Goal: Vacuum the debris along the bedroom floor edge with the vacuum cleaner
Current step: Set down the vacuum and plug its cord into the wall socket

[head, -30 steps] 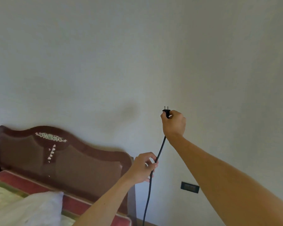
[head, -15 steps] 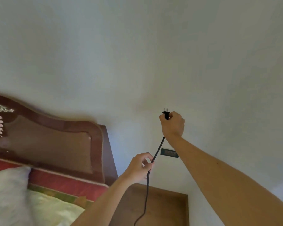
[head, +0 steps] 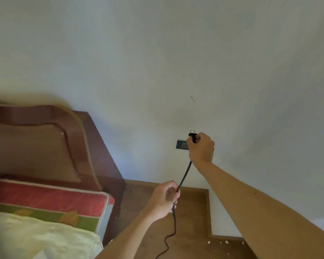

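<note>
Preparing power, not yet vacuuming. Grips the black plug (head: pixel 193 136) in the right hand (head: pixel 201 148), fingers (head: pixel 192 146) clamped round its body, prongs pointing up and free, just above the dark wall socket (head: pixel 181 144), itself partly hidden behind those fingers. Holds the cord (head: pixel 184 174) lower down in the left hand (head: pixel 165 198), fingers curled round it, below and a little left of the right-hand fingers; lets the rest trail down toward the wooden floor (head: pixel 191 221).

Next, by judgement: calls for turning the prongs toward the socket face, lining them up with the slots and pushing straight in, feeding slack from the lower fingers so as not to drag the plug askew.

Cannot see the vacuum cleaner itself; presumably at the far end of the cord, out of view. Shows pale debris (head: pixel 226 242) along the floor edge by the wall, well below and right of both sets of fingers, untouched.

Shows no container of any kind, hence no contents to report.
</note>
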